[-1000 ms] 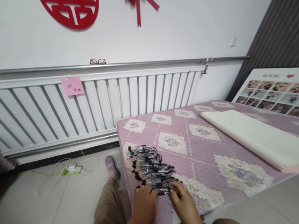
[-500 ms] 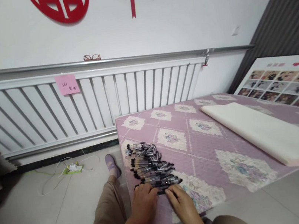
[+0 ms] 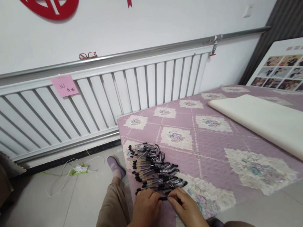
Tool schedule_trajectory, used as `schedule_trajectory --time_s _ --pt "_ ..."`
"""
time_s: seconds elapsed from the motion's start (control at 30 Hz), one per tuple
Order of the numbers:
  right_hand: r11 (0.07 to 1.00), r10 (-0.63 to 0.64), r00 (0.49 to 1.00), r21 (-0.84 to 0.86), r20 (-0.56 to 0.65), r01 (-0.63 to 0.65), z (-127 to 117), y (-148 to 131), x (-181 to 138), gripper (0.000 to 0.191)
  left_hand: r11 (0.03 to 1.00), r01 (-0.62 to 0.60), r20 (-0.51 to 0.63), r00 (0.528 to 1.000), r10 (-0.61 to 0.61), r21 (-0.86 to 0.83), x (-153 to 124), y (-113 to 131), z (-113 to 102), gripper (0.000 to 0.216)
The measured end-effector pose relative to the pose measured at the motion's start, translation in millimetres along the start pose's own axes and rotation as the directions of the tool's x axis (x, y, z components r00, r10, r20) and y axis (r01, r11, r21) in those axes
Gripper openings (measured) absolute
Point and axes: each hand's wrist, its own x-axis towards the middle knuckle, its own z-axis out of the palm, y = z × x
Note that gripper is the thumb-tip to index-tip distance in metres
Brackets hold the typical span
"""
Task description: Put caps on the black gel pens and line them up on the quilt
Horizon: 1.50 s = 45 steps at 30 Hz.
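A pile of several black-capped pens lies on the near left corner of a purple patterned mattress. My left hand and my right hand rest at the pile's near edge, fingers curled. Between their fingertips they pinch one black pen by its two ends, just in front of the pile.
A cream rolled sheet lies across the mattress at the right. A white radiator with a pink note and glasses runs behind. A photo board leans at the right. My leg and purple slipper stretch along the floor beside cables.
The view has tilted down and shifted slightly. Both hands stay at the pile's near edge and have drawn closer together on one pen.
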Motion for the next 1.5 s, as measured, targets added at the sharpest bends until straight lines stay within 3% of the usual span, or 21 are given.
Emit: schedule_trajectory --time_s 0.17,0.33,0.4,0.5,0.6,0.8,0.93,1.0,1.1,1.33,1.43,1.5 --pt "1.000 0.022 0.999 0.021 0.039 -0.023 -2.2 2.6 0.8 0.007 0.999 0.004 0.015 1.000 -0.005 0.038 0.3 0.0 2.1 0.012" --pt "0.995 0.092 0.994 0.030 0.053 -0.094 -2.3 6.7 1.7 0.015 0.999 -0.028 -0.025 0.999 0.028 0.023 -2.1 -3.2 4.1 0.015" --pt "0.997 0.075 0.996 -0.037 0.056 -0.073 -2.2 5.5 2.7 0.011 0.998 -0.056 -0.037 0.998 0.057 0.021 -2.8 -4.6 4.3 0.016" --pt "0.978 0.029 0.995 -0.206 0.098 -0.009 -1.6 3.5 5.4 0.027 0.997 -0.075 -0.022 0.997 0.075 0.026 -2.7 -5.0 3.5 0.017" --pt "0.962 0.028 0.989 -0.274 0.144 0.013 -1.8 3.4 7.4 0.028 0.997 -0.069 0.008 0.998 0.068 0.029 -2.1 -3.4 1.5 0.017" --pt "0.990 0.059 0.980 -0.136 0.192 -0.033 -8.6 4.8 5.5 0.009 0.998 -0.043 0.030 0.999 0.042 0.038 -2.3 -1.4 -0.2 0.016" --pt "0.987 0.092 0.982 -0.143 0.163 -0.069 -8.0 4.6 6.0 0.017 0.998 -0.050 0.028 0.998 0.049 0.033 -2.8 -2.5 0.4 0.016" --pt "0.975 0.074 0.983 -0.221 0.166 -0.036 -5.4 3.4 7.2 0.012 0.998 -0.056 0.025 0.998 0.055 0.034 -2.9 -2.7 0.3 0.016" --pt "0.949 0.042 0.982 -0.313 0.186 0.019 -2.5 2.0 8.1 0.026 0.997 -0.066 0.031 0.997 0.065 0.043 -2.9 -2.3 -0.1 0.015" --pt "0.987 0.056 0.979 -0.156 0.194 -0.026 -7.9 5.5 4.9 0.008 0.996 -0.067 0.038 0.997 0.065 0.054 -2.5 -1.2 -0.7 0.014" --pt "0.990 0.092 0.982 -0.119 0.168 -0.072 -7.4 6.5 5.0 0.020 0.998 -0.058 0.041 0.998 0.057 0.034 -2.7 -1.2 -1.1 0.016" --pt "0.986 0.084 0.983 -0.157 0.161 -0.058 -5.6 5.4 5.5 0.018 0.998 -0.058 0.042 0.997 0.057 0.025 -3.0 -1.4 -1.1 0.017"
